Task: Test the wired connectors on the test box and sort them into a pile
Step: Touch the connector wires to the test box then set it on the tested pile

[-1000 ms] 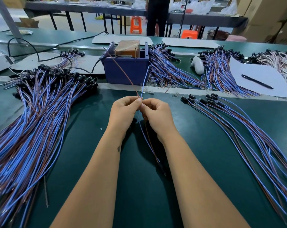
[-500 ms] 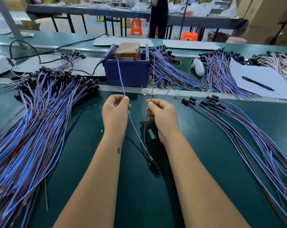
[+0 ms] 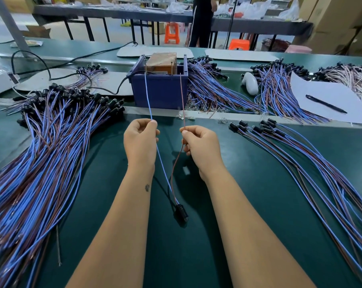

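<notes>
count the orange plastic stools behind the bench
2. One orange stool stands under the far table, left of the standing person. The other is right of that person, only its top showing above the bench edge. More may be hidden.

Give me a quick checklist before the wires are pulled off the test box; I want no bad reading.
1. Left hand pinches the blue wire: ok.
2. Right hand pinches the brown wire: ok.
3. Both wire ends reach the top of the test box, well apart from each other: ok.
4. Ends really touching the contacts: cannot tell, too small to see.
5. Connector lies on the mat between the forearms, free of both piles: ok.
6. Test result shown on the box: cannot tell, no indicator visible.
</notes>
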The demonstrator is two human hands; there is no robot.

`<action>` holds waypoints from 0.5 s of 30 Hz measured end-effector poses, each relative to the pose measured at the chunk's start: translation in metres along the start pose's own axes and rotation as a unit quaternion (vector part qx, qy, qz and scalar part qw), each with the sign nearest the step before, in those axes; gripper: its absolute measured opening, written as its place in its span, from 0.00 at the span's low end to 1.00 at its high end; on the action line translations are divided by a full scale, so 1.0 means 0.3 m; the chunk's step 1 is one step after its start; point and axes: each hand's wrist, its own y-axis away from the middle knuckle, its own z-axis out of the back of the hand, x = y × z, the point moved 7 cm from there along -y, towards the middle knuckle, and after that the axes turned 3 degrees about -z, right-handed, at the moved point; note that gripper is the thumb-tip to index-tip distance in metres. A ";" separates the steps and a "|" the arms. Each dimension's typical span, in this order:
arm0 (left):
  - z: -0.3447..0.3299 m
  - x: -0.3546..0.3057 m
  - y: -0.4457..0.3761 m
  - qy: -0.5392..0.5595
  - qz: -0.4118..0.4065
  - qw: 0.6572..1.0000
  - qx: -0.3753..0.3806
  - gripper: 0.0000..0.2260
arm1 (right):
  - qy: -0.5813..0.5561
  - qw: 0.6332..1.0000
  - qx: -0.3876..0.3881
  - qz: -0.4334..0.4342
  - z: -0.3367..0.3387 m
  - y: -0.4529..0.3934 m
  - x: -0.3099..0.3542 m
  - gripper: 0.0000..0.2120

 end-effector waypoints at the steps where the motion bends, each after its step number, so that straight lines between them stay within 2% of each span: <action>1: 0.002 0.000 -0.001 0.000 0.002 1.000 -0.002 0.04 | 0.003 1.000 0.000 0.002 -0.001 0.000 0.000 0.09; 15: 0.003 -0.004 -0.002 -0.002 0.004 1.000 -0.001 0.04 | 0.028 0.999 0.011 0.015 -0.015 -0.009 -0.003 0.10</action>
